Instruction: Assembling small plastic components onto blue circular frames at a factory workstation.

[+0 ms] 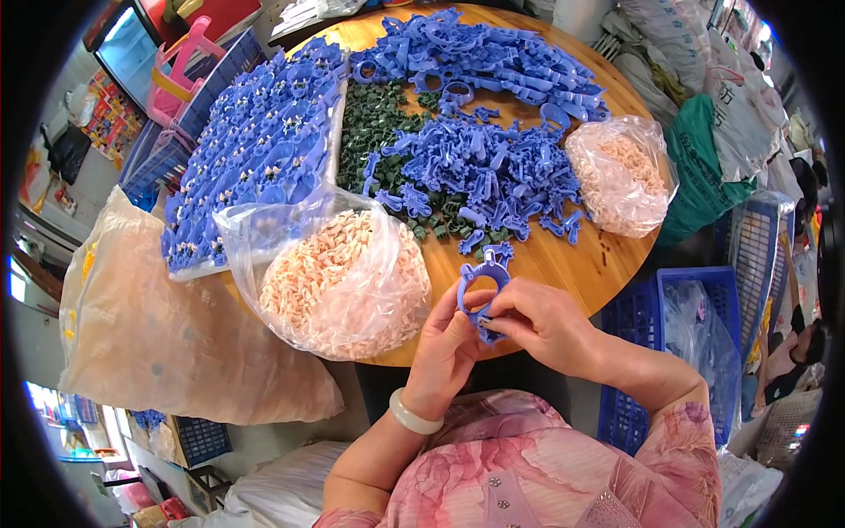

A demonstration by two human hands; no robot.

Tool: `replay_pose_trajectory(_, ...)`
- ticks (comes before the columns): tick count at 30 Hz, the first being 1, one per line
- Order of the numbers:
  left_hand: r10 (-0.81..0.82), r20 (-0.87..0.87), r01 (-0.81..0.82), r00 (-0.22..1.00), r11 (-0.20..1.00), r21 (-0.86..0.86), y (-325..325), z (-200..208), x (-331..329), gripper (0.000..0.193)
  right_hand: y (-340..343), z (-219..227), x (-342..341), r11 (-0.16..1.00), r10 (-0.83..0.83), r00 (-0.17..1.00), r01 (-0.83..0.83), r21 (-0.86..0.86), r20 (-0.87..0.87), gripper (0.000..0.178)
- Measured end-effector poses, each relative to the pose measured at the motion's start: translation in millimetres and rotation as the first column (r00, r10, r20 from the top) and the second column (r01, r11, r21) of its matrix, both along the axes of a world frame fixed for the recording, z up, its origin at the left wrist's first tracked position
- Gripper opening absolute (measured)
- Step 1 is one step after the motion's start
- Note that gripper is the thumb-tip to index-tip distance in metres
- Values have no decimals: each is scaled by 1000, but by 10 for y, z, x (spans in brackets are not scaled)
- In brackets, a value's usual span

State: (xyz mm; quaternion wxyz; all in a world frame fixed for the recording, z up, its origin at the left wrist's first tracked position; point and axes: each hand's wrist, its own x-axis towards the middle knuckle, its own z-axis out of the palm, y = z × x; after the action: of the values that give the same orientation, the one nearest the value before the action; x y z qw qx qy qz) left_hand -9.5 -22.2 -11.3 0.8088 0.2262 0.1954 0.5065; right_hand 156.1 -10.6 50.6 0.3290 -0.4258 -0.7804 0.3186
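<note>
At the table's near edge, both my hands hold one blue plastic ring-shaped part (502, 275) with small tabs. My left hand (445, 345) grips its left side between thumb and fingers. My right hand (547, 324) pinches its lower right side; whether a smaller piece sits in those fingertips is hidden. Just beyond my hands lies a heap of small blue plastic pieces (506, 167). Dark green small pieces (377, 119) spread beside and under it. Left of my left hand stands an open clear bag (400, 273) full of small cream-coloured pieces.
Larger blue ring parts (493, 57) are piled at the far side of the round wooden table (563, 268). A board covered with assembled blue parts (264, 145) lies left. Another bag of cream pieces (623, 172) sits right. Blue crates (629, 370) and a large sack (167, 334) flank the table.
</note>
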Motion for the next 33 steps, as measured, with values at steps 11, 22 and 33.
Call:
replay_pose_trajectory(11, 67, 43, -71, 997, 993, 99, -21, -18, -4, 52, -120, 16, 30, 999, -48, 996, 50, -19, 73, 8)
replay_pose_trajectory(22, 64, 20, -66, 998, 990, 128, -14, -12, 2, 61, -132, 9, 8, 998, -60, 998, 60, -36, 20, 7)
replay_pose_trajectory(33, 63, 37, -66, 997, 993, 97, -33, -14, 8, 62, -163, -22, -8, 995, -86, 996, 85, -47, -26, 7)
